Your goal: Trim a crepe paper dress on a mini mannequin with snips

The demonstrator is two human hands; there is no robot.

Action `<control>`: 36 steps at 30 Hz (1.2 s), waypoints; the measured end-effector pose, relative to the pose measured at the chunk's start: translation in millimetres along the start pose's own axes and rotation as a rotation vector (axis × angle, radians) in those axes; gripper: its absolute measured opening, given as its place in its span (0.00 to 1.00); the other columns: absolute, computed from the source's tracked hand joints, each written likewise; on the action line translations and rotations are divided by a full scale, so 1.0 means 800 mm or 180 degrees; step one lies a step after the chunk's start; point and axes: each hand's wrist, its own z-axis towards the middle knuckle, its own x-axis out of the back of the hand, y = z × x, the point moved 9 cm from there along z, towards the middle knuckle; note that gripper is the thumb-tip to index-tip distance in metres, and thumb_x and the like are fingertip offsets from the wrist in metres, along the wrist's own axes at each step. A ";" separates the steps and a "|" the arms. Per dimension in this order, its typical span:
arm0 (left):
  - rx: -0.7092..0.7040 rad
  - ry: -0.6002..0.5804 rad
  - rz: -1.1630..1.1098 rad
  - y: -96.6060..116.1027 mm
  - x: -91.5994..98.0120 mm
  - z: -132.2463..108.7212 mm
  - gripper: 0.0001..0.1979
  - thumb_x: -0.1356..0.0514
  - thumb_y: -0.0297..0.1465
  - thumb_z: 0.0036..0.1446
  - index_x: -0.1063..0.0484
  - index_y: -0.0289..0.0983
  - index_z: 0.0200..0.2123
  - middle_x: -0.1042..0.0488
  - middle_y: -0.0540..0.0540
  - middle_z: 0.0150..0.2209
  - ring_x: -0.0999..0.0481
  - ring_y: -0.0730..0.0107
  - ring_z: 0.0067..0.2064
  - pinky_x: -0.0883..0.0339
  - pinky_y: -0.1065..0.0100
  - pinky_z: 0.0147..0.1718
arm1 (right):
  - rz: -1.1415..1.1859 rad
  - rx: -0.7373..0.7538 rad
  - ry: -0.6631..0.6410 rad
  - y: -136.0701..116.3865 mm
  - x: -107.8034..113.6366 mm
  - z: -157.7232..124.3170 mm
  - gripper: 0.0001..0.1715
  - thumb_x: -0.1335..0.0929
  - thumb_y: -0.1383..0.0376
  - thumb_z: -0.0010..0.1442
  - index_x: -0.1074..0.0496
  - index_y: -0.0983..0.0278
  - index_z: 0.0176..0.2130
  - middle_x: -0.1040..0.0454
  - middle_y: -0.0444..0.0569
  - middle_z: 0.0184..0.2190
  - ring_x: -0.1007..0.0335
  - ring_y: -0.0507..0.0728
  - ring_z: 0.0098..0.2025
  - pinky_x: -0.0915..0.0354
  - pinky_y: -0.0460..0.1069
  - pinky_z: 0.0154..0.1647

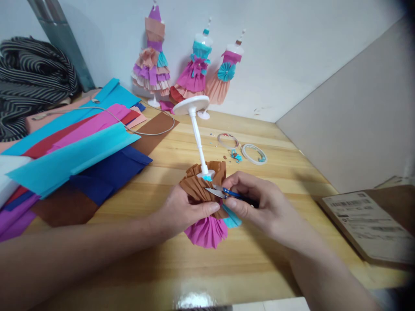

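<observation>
My left hand is closed around a small mannequin doll dressed in pleated brown, pink and turquoise crepe paper. It lies tipped over, its white stand pointing up and away. My right hand grips small blue-handled scissors, whose blades rest at the brown paper skirt just below the stand's pole. Both hands hover over the wooden table.
Sheets of crepe paper in turquoise, pink, red, navy and brown cover the table's left side. Three finished paper-dress dolls stand by the back wall. Two tape rolls lie mid-table, a cardboard box with a label at right, striped fabric far left.
</observation>
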 end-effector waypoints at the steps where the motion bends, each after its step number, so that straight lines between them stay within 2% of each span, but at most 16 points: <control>1: -0.0010 -0.0002 -0.0001 0.000 0.000 0.000 0.17 0.36 0.25 0.48 0.29 0.34 0.44 0.22 0.44 0.44 0.22 0.64 0.47 0.29 0.64 0.48 | -0.0029 0.0025 0.0025 -0.001 0.000 0.000 0.12 0.32 0.58 0.61 0.35 0.64 0.34 0.31 0.44 0.25 0.32 0.51 0.25 0.38 0.44 0.24; 9: -0.0078 -0.0172 -0.0174 0.001 -0.006 0.000 0.18 0.37 0.25 0.52 0.30 0.36 0.48 0.24 0.44 0.50 0.25 0.63 0.52 0.31 0.65 0.51 | -0.0307 0.0067 0.0204 -0.010 -0.002 -0.005 0.09 0.34 0.60 0.62 0.36 0.64 0.36 0.28 0.45 0.26 0.30 0.52 0.26 0.35 0.46 0.26; 16: -0.0076 -0.0114 -0.0069 0.003 -0.004 -0.001 0.15 0.37 0.24 0.50 0.29 0.35 0.43 0.22 0.44 0.44 0.23 0.63 0.46 0.30 0.64 0.48 | -0.0388 0.0071 0.0339 -0.009 0.000 -0.007 0.09 0.34 0.60 0.63 0.36 0.63 0.36 0.28 0.45 0.27 0.30 0.53 0.27 0.35 0.47 0.27; 24: -0.0048 -0.0091 -0.0135 0.003 -0.004 0.001 0.16 0.37 0.24 0.49 0.29 0.34 0.44 0.22 0.43 0.45 0.24 0.62 0.48 0.30 0.62 0.50 | -0.0802 0.0156 0.0494 -0.016 0.003 -0.006 0.06 0.34 0.62 0.62 0.34 0.63 0.35 0.29 0.45 0.26 0.34 0.52 0.26 0.37 0.47 0.27; 29: 0.0000 -0.0093 -0.0222 0.008 -0.007 -0.001 0.17 0.37 0.23 0.50 0.29 0.35 0.45 0.23 0.43 0.49 0.24 0.61 0.51 0.31 0.62 0.51 | -0.0823 0.0088 0.0545 -0.011 0.003 -0.007 0.06 0.35 0.62 0.61 0.34 0.63 0.35 0.29 0.47 0.27 0.32 0.54 0.27 0.36 0.48 0.27; 36: -0.0037 -0.0107 -0.0244 0.005 -0.005 0.002 0.16 0.37 0.23 0.50 0.28 0.35 0.44 0.22 0.43 0.47 0.24 0.61 0.50 0.31 0.62 0.51 | -0.0663 0.0051 0.0584 -0.005 0.002 -0.009 0.10 0.35 0.59 0.62 0.34 0.63 0.33 0.29 0.48 0.28 0.32 0.54 0.28 0.35 0.47 0.27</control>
